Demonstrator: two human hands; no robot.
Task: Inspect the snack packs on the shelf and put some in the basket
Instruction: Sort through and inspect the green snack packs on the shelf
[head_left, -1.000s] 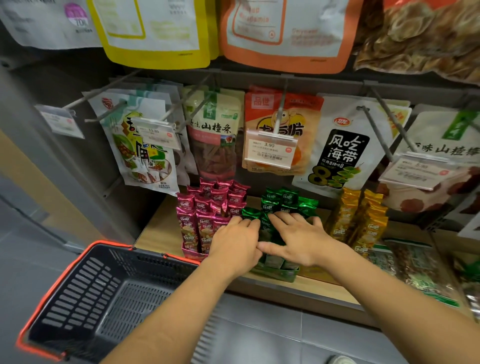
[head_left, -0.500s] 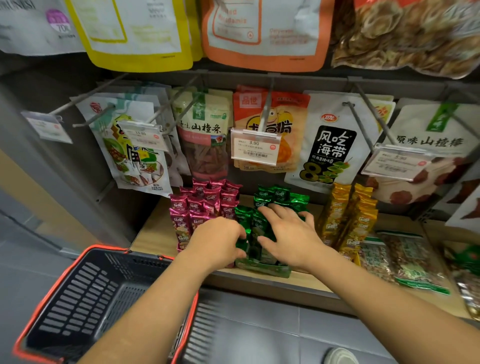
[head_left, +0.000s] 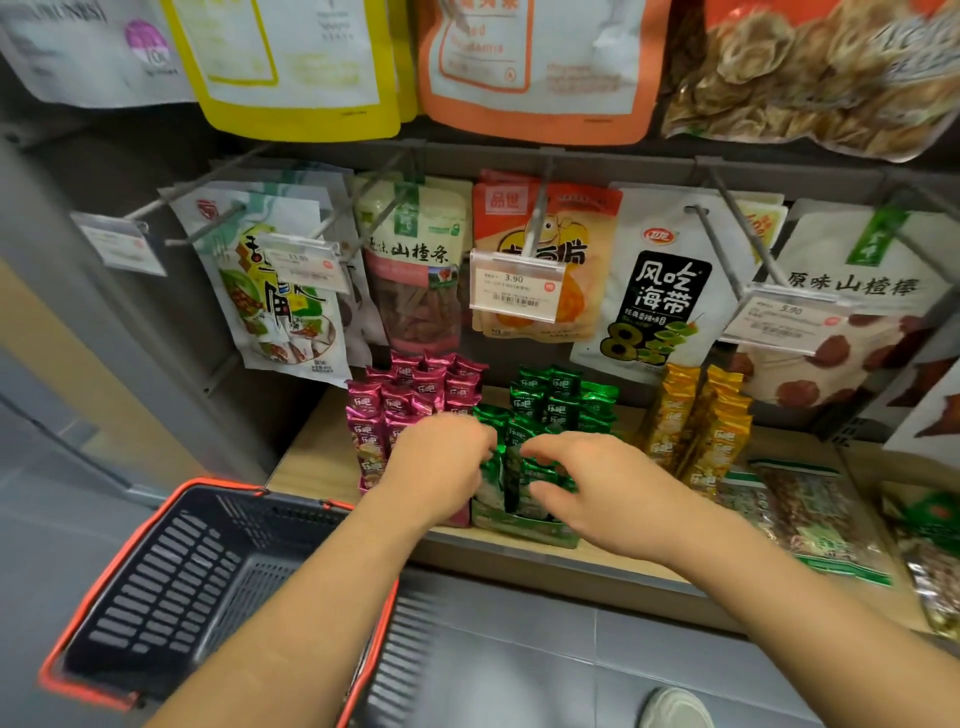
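Our right hand pinches the front of the green packs on the shelf. Our left hand curls at their left edge, and we cannot tell if it grips. The basket sits below-left of them.

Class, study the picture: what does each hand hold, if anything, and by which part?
The right hand pinches green packs by their tops. The left hand curls at the same packs' tops; its grip is hidden.
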